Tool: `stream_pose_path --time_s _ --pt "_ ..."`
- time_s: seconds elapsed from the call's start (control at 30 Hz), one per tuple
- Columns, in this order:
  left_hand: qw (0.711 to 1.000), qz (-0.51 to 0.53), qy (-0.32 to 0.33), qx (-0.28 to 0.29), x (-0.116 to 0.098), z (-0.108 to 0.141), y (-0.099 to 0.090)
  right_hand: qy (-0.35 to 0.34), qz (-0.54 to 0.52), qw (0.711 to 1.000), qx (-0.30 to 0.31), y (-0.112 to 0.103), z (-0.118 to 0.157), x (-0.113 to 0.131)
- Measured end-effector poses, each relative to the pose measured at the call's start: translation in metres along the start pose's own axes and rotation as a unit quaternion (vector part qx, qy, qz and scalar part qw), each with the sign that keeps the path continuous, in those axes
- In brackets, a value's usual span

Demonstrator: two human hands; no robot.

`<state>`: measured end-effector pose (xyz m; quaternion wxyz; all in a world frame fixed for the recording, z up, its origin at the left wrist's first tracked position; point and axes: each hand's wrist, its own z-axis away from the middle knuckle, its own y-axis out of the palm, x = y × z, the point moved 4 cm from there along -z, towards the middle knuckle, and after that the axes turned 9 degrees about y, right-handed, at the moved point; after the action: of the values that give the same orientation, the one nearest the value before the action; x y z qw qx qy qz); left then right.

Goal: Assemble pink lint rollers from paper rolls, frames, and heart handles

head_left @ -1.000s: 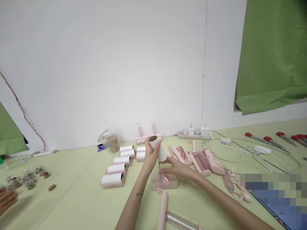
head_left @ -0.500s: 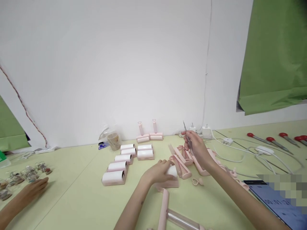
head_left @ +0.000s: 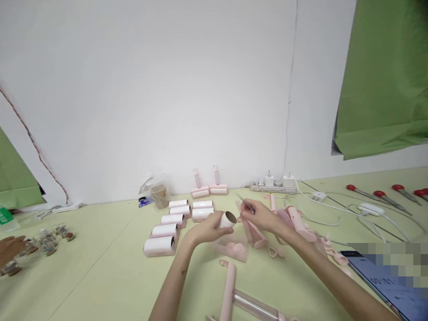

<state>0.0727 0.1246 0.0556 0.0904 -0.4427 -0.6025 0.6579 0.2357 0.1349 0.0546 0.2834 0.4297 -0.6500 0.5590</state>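
While the left hand [head_left: 207, 230], wrist bent and fingers curled, grips a white roll [head_left: 224, 221] above a pink case [head_left: 235, 254], the roll's long axis tilted and its open end facing up and rightward, a slim tool [head_left: 246, 204] slants up-left from the pinching fingers of the right hand [head_left: 263, 216].

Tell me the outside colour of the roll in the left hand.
The roll is white outside; the head view shows it best.
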Motion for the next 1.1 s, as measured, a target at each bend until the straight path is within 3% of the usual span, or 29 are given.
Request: stream_pose_path --time_s 0.1,0.23,0.37,0.53,0.77,0.93,1.1 --pt "1.000 0.001 -0.029 -0.010 0.014 0.010 -0.014 0.013 0.099 0.993 0.055 0.020 0.002 -0.020" --pt "0.999 0.001 -0.039 -0.012 0.021 0.010 -0.012 0.032 0.171 0.983 0.056 0.034 0.001 -0.035" --pt "1.000 0.000 0.014 -0.002 0.005 -0.007 0.011 0.036 0.198 0.979 0.009 0.014 -0.009 -0.031" --pt "0.995 -0.025 0.044 0.084 0.001 -0.018 0.039 0.029 0.204 0.978 -0.031 -0.015 -0.014 -0.019" --pt "0.993 -0.033 0.027 0.111 0.020 -0.013 0.040 0.018 0.187 0.982 -0.027 -0.014 -0.011 -0.016" --pt "0.982 -0.048 -0.049 0.175 0.026 -0.010 0.050 0.015 0.181 0.983 -0.013 -0.009 -0.010 -0.015" --pt "0.986 -0.071 -0.086 0.126 0.055 -0.005 0.034 -0.008 0.186 0.982 0.023 -0.006 -0.009 -0.009"
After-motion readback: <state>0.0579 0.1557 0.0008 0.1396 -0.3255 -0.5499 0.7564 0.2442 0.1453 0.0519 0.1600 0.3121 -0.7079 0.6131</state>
